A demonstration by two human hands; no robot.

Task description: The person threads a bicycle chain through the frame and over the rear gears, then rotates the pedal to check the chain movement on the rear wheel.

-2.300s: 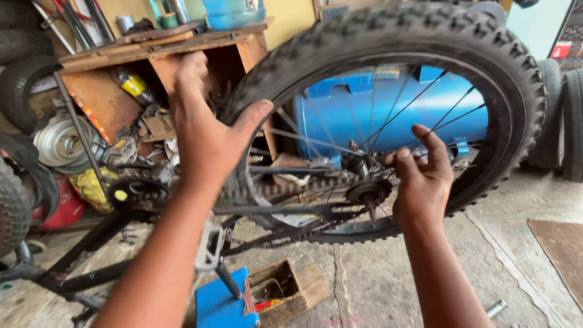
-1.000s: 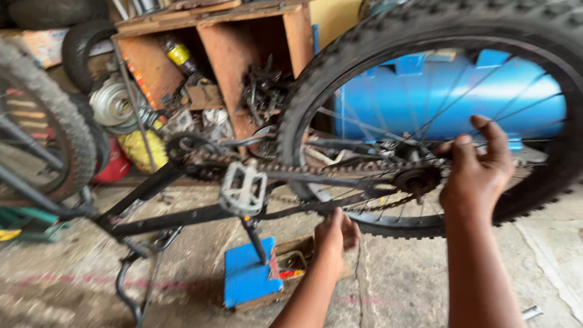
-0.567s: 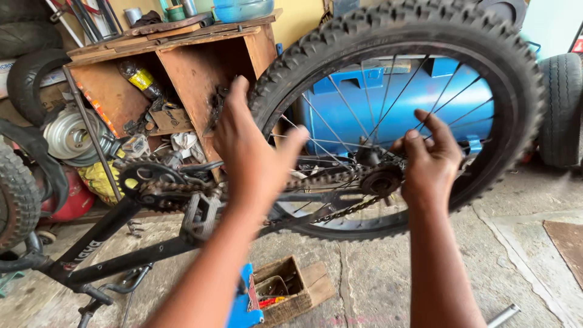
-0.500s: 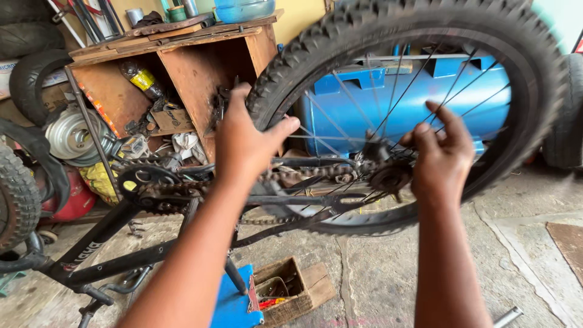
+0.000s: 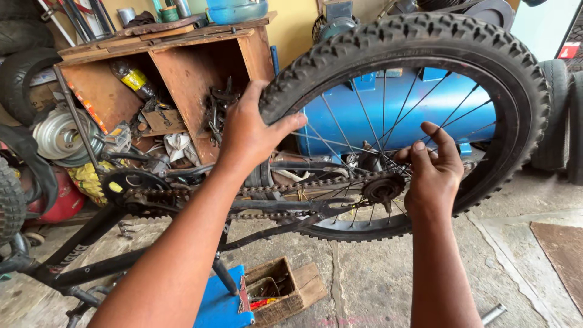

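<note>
Left hand: the left hand (image 5: 252, 130) lies on the knobbly tyre (image 5: 425, 33) at the wheel's upper left, fingers spread, the thumb hooked over the tread and pointing toward the spokes; it grips the rubber loosely rather than closing round it.
Right hand: the right hand (image 5: 432, 173) is at the hub (image 5: 384, 188), fingers half curled among the spokes (image 5: 388, 115); from behind I cannot tell whether they pinch anything.
Wheel: the rear wheel of a black bicycle frame (image 5: 91, 267), standing upright, its lower rim near the concrete floor (image 5: 364, 285).
Chain: the chain (image 5: 273, 188) runs from the hub leftward to the chainring (image 5: 130, 188), just below the left forearm.
Behind the wheel: a blue tank (image 5: 419, 112) shows through the spokes.
Upper left: a wooden shelf (image 5: 170, 67) crowded with metal parts and a bottle.
Floor, bottom middle: a small wooden box (image 5: 282, 294) of bits, touching a blue board (image 5: 221, 304).
Right edge: more tyres (image 5: 562, 121) stand against the wall.
</note>
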